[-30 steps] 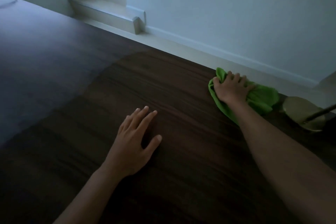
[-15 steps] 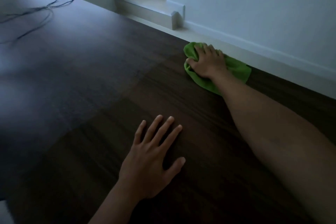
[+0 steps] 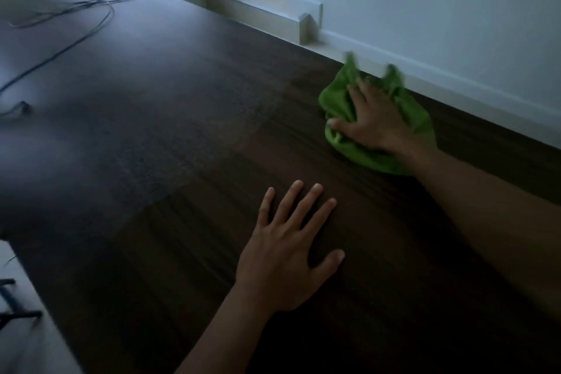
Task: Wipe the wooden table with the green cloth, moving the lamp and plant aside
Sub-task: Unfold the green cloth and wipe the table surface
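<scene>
- Two hands are on the dark wooden bench point(image 3: 182, 146).
- Right hand point(image 3: 373, 121) presses the green cloth point(image 3: 361, 158) near the bench's far edge, fingers spread over it, motion-blurred. The cloth is now bunched with its corners flicked up; it lay flatter half a second ago.
- Left hand point(image 3: 285, 252) lies flat, fingers spread, as before.
- Cables point(image 3: 100, 2) lie at the far-left corner, more of them in view than earlier.

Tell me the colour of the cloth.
The cloth is bright green, clearest in the head view.
</scene>
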Demonstrator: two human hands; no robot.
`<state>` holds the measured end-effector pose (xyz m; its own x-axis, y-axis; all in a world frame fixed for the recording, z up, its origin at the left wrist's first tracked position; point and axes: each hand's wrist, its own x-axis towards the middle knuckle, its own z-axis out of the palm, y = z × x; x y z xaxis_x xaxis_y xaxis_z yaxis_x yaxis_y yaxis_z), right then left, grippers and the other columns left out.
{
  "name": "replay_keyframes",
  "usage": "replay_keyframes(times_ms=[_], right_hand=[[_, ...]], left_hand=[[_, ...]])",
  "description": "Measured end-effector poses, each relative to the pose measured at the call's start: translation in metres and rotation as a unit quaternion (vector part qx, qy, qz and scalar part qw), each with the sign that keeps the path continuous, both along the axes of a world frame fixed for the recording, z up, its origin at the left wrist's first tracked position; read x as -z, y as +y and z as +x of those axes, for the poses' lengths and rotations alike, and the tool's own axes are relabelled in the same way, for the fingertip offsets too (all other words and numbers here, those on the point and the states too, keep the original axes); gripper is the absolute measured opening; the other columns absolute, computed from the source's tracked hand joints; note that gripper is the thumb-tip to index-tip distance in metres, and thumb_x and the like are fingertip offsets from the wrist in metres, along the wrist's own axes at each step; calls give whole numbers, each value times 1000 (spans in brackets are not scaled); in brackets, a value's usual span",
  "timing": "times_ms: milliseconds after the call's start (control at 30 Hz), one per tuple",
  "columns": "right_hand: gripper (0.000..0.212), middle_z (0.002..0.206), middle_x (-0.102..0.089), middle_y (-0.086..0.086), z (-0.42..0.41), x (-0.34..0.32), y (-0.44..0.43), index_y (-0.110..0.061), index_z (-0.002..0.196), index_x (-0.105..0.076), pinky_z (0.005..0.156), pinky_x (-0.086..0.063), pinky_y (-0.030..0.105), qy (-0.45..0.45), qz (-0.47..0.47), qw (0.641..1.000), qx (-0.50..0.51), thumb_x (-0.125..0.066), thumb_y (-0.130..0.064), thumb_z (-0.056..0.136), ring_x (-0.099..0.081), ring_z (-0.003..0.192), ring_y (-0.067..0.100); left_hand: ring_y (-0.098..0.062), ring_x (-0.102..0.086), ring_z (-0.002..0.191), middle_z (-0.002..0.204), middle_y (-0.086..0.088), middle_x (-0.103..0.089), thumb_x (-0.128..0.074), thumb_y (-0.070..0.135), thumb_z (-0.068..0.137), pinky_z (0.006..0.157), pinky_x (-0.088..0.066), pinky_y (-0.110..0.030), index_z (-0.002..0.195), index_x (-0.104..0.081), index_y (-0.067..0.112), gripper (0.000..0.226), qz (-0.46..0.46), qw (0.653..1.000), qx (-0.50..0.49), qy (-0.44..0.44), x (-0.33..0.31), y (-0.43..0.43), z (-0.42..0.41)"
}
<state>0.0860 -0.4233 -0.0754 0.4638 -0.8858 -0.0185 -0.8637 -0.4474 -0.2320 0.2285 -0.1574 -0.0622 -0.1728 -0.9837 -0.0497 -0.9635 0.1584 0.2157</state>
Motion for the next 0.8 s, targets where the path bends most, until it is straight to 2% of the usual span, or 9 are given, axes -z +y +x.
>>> replay_keyframes(times_ms=[67,133,300,433,500,567,633,700,800], right_hand=[[96,163,-1,4,21,-1,-18,-18,154,-8,119,0,50,35,11,999,41,-32,-77,83,-1,149,22],[88,163,-4,0,55,-6,-16,-21,154,-11,118,2,52,34,12,999,23,-31,-74,86,-2,149,20],[69,158,-25,-4,131,-10,77,-25,149,-31,119,-10,40,-16,-14,980,-196,-45,-57,90,-19,146,14],[56,139,-55,1,95,-7,141,-20,126,-62,113,-25,28,-151,16,936,-318,-51,-46,77,-44,132,14],[56,140,-52,5,74,-5,132,-27,125,-61,117,-22,37,-113,-12,955,-273,-49,-55,78,-40,135,25],[69,155,-31,6,70,-5,117,-42,139,-42,118,-8,51,-1,-24,991,-134,-35,-78,80,-19,144,35],[75,162,-11,1,92,-6,114,-43,149,-21,116,3,52,65,19,997,-23,-27,-80,83,-1,148,32],[75,162,-9,2,128,-10,129,-36,152,-16,117,1,50,59,15,998,-22,-28,-74,88,-2,149,26],[66,161,-17,4,192,-10,186,-30,151,-25,118,-6,42,27,-17,989,-143,-38,-60,93,-12,148,21]], left_hand=[[-12,17,148,164,9,5,-22,71,92,120,5,-50,155,-5,33,75,-4,1000,-1,2,1,2,1],[-13,9,150,164,7,-5,-26,66,93,121,2,-49,155,-10,28,75,-18,1000,-8,18,3,5,2],[-14,-28,144,149,0,-45,-46,46,94,120,-19,-40,137,-52,19,51,-87,985,-29,143,0,30,13],[-7,-13,149,157,6,-31,-44,46,97,122,-11,-33,145,-44,24,53,-60,990,-6,125,1,110,49],[-5,-7,149,160,9,-24,-40,50,98,123,-9,-33,148,-37,27,55,-48,993,-9,110,1,148,68],[-6,-2,150,161,10,-18,-35,53,99,123,-5,-32,150,-32,29,57,-39,995,-16,92,1,172,82],[-6,1,150,162,10,-15,-32,55,100,122,-4,-32,151,-28,29,58,-42,995,-32,81,2,190,94],[-5,0,149,161,10,-16,-33,54,100,122,-9,-34,151,-29,28,58,-59,993,-58,87,5,204,105],[-9,-6,150,162,4,-16,-41,51,97,122,-11,-36,154,-21,20,68,-99,975,-146,135,14,221,123]])
